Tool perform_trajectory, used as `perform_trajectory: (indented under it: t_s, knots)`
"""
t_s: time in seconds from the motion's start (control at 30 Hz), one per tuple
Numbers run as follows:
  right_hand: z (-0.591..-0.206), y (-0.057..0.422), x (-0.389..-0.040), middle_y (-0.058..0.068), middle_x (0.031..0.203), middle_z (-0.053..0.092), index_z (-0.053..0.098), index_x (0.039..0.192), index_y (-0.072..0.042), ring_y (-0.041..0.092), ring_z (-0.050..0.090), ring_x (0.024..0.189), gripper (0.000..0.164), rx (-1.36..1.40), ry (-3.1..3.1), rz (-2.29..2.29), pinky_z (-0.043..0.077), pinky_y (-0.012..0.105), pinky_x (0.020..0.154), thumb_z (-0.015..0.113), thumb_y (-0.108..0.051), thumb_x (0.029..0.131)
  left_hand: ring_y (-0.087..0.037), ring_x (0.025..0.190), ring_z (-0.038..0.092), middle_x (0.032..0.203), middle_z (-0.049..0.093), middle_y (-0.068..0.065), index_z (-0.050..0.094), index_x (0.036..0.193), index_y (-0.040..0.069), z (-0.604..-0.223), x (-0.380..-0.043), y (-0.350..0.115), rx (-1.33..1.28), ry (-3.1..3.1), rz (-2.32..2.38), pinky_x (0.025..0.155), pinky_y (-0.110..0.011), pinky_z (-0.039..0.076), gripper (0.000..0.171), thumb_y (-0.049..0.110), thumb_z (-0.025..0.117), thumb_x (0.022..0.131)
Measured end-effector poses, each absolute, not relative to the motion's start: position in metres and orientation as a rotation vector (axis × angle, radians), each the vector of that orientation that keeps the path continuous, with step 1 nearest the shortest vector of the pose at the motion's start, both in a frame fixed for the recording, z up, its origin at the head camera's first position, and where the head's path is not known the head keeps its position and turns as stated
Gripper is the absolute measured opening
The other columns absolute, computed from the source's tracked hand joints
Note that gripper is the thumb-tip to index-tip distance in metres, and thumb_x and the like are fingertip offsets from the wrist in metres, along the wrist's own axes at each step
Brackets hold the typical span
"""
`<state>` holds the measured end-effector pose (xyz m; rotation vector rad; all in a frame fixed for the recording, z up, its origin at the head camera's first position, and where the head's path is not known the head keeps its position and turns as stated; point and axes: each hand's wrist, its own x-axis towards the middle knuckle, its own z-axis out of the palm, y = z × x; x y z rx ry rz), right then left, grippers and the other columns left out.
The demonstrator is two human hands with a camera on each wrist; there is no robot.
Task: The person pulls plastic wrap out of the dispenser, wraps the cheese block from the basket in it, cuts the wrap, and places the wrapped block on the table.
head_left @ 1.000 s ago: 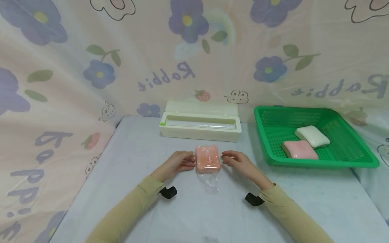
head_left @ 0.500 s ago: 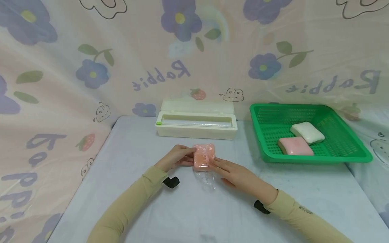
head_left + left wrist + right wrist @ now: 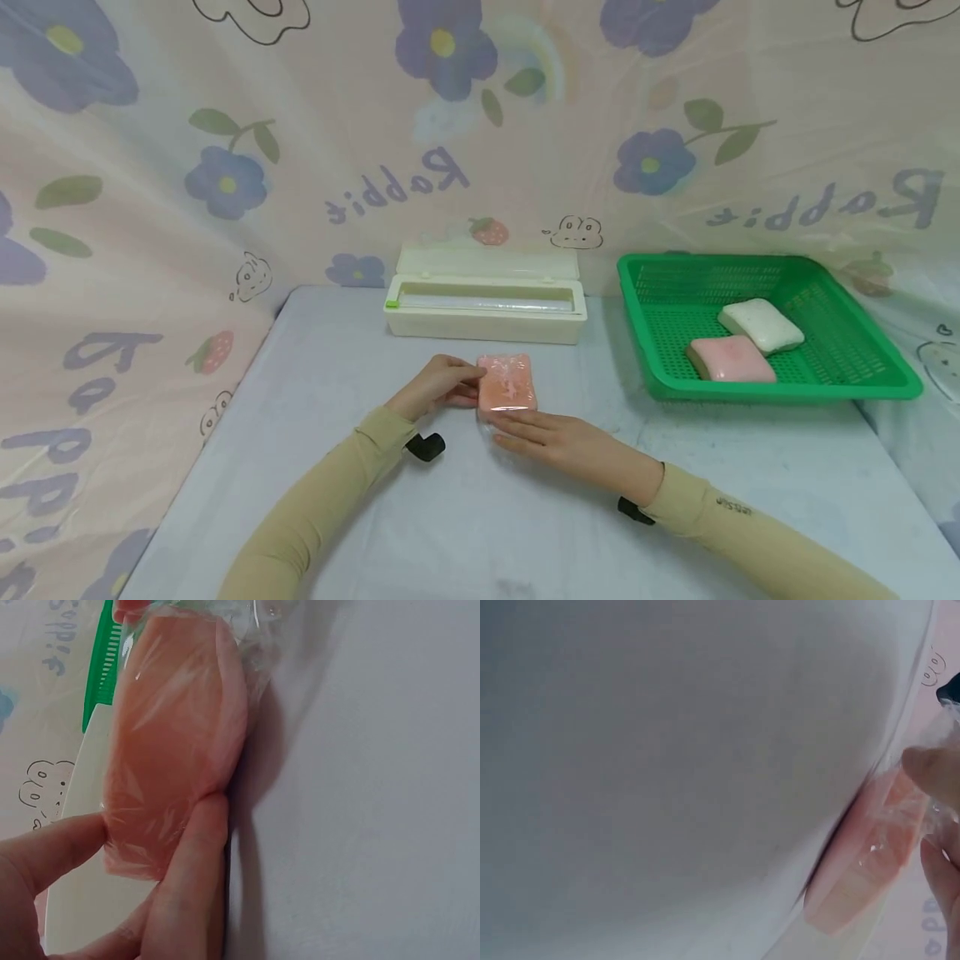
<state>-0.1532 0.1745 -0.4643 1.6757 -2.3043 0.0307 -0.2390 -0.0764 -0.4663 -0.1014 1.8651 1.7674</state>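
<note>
Right hand has reached the loose film, grip unclear; my left hand pinches the pink bar, wrapped, though seemingly untucked.

Salmon-pink at centre frame, that clear-wrapped bar, all glossy! Bluish-white spreads across the surface below, khaki on both sleeves. Over to the right, a vivid green basket, one block pink, another white; mid-frame, a cream box with a lime-green tab. Up top, purple flowers and red strawberries dot the pale pink backdrop!
</note>
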Motion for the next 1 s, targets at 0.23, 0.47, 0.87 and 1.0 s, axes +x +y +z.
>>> perform_trajectory:
  t_s: [0.23,0.47,0.87,1.0]
  knots:
    - [-0.463,0.167,-0.156,0.007,0.146,0.043,0.049,0.139,-0.008,0.022,0.040,0.133,0.039,1.751,-2.216,-0.013,0.039,0.031,0.105,0.038,-0.008,0.102,-0.022,0.075,0.067,0.093,0.066,-0.019,0.062,0.108,-0.010,-0.467,-0.241,-0.076,-0.101,1.862,1.756,0.073,-0.037,0.058,0.032,0.016,0.065,0.091]
    - [-0.459,0.162,-0.155,0.004,0.131,0.058,0.061,0.128,-0.010,0.016,0.053,0.121,0.049,1.776,-2.128,-0.122,0.044,0.027,0.100,0.073,-0.012,0.081,-0.021,0.076,0.067,0.094,0.066,-0.020,0.062,0.109,-0.010,-0.466,-0.238,-0.077,-0.098,1.876,1.741,0.074,-0.037,0.058,0.032,0.016,0.065,0.091]
    - [-0.453,0.161,-0.159,0.000,0.115,0.067,0.066,0.115,-0.009,0.013,0.061,0.109,0.033,1.719,-2.236,0.327,0.049,0.026,0.094,0.070,-0.003,0.083,-0.022,0.080,0.065,0.097,0.065,-0.021,0.060,0.113,-0.011,-0.467,-0.241,-0.079,-0.054,1.879,1.734,0.081,-0.042,0.056,0.035,0.017,0.065,0.092]
    - [-0.450,0.162,-0.162,-0.003,0.113,0.067,0.067,0.113,-0.009,0.010,0.060,0.108,0.030,1.694,-2.327,0.557,0.049,0.024,0.093,0.069,0.000,0.084,-0.021,0.078,0.066,0.096,0.065,-0.020,0.060,0.112,-0.009,-0.468,-0.241,-0.078,-0.064,1.879,1.746,0.077,-0.039,0.057,0.035,0.017,0.067,0.091]
